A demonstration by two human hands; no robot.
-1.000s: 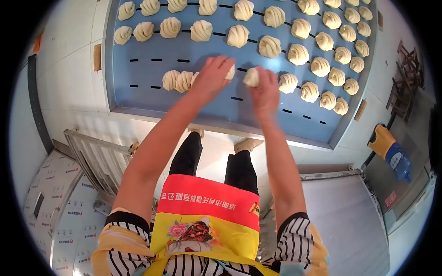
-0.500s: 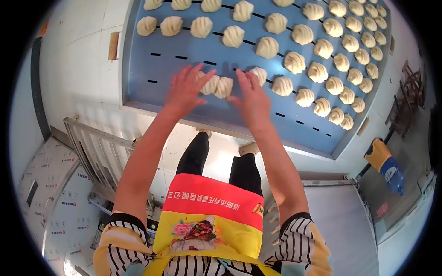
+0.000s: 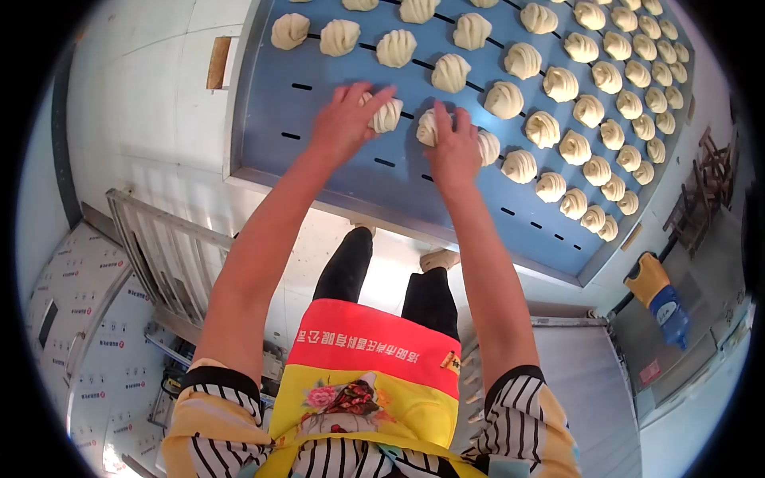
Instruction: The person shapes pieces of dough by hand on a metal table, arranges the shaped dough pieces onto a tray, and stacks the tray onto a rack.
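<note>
Pale twisted dough rolls sit in rows on a blue slotted tray (image 3: pixel 267 111). My left hand (image 3: pixel 343 127) curls around the left side of one dough roll (image 3: pixel 388 116), its fingers over the top. Just to the right, my right hand (image 3: pixel 457 155) grips a second dough roll (image 3: pixel 428 127) at its right side, partly covering it. Both of these rolls rest on or just above the tray; I cannot tell which. Another dough roll (image 3: pixel 488 147) lies close beside the right hand, partly behind it.
The tray's raised metal rim (image 3: pixel 335 197) runs along the near side. A slatted metal rack (image 3: pixel 159 247) stands at lower left. A blue and yellow bottle (image 3: pixel 661 299) is at right, below a dark wooden object (image 3: pixel 705 187). I wear a red and yellow apron (image 3: pixel 366 374).
The two dough rolls that were pressed together between my hands are now apart, one at each hand. The view has shifted, and the tray appears farther right.
</note>
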